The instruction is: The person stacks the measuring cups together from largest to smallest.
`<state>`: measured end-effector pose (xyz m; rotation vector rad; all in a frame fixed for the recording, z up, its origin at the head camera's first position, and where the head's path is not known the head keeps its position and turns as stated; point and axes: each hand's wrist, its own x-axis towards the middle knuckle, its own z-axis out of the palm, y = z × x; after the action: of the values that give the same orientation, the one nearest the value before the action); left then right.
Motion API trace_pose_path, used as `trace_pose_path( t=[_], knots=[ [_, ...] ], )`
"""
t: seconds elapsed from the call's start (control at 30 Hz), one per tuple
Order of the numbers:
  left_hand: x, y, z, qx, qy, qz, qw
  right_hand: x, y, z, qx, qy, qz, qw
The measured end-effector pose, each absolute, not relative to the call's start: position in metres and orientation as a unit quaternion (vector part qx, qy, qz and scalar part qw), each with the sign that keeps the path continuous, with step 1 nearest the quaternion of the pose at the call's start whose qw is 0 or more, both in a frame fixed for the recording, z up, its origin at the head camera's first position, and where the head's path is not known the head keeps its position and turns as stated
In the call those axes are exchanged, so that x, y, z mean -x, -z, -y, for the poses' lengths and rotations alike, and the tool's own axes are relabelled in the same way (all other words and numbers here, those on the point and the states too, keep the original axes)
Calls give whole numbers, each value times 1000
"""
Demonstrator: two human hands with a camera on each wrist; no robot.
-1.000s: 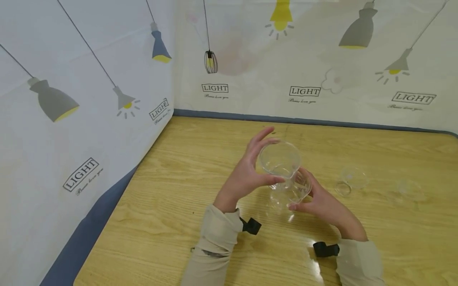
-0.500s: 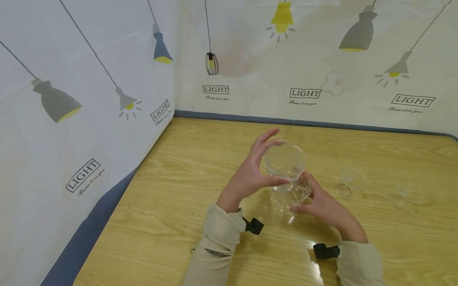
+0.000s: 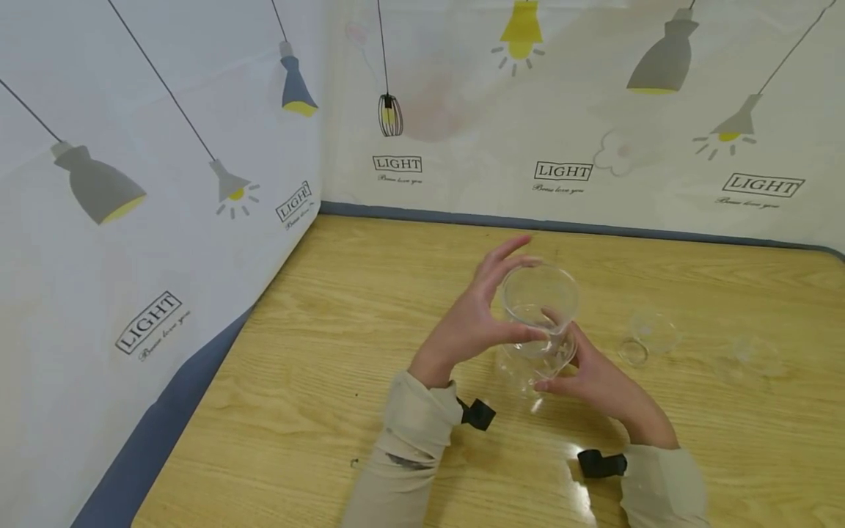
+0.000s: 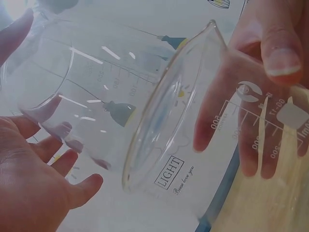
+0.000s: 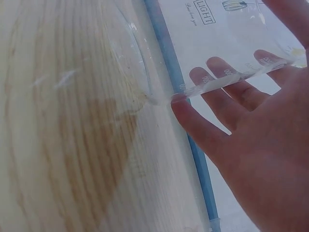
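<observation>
In the head view my left hand grips a clear glass beaker between thumb and fingers, its round mouth turned up. Just below it, my right hand holds a second clear beaker near the tabletop. The two overlap; how far the upper one's base sits inside the lower one is hard to tell through the glass. The left wrist view shows the lower beaker's spouted rim and white 500 ml markings. Fingers of the right hand press its side in the right wrist view.
Right of the hands, more clear glassware lies on the wooden table, beside a small glass ring shape. Another transparent piece is farther right. A lamp-printed curtain borders the back and left.
My left hand and the upper beaker have shifted a little to the right, over the lower beaker. The right hand has stayed almost still.
</observation>
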<state>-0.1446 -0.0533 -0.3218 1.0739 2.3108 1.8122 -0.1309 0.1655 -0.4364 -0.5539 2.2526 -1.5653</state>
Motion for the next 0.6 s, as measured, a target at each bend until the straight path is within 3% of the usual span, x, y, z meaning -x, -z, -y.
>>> trace_pose_path(
  t=[0.6],
  knots=[
    [146, 330, 51, -376, -556, -741, 18, 128, 429, -163, 203, 563, -783, 172]
  ],
)
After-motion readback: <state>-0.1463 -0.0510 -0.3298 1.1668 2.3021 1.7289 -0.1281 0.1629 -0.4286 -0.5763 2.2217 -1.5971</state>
